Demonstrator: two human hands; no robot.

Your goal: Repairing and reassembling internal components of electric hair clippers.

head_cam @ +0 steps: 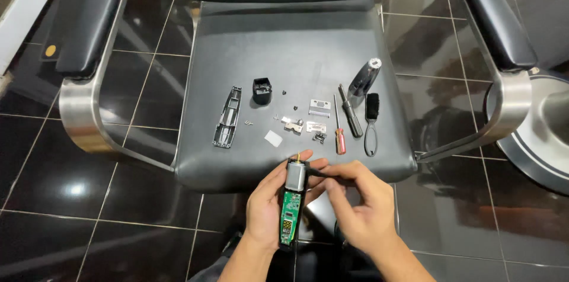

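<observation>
Motor-and-circuit-board assembly [292, 202] lies gripped in left hand [265, 208]; right hand [361, 205] pinches its motor end.

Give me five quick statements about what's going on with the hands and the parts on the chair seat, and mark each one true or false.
1. The left hand holds an opened device with a green circuit board. True.
2. The right hand rests flat on the chair seat. False: it is at the device's motor end.
3. A red-handled screwdriver lies on the seat. True.
4. The long grey housing shell lies right of the screwdrivers. False: it lies far left.
5. A small black brush lies on the seat. True.
</observation>
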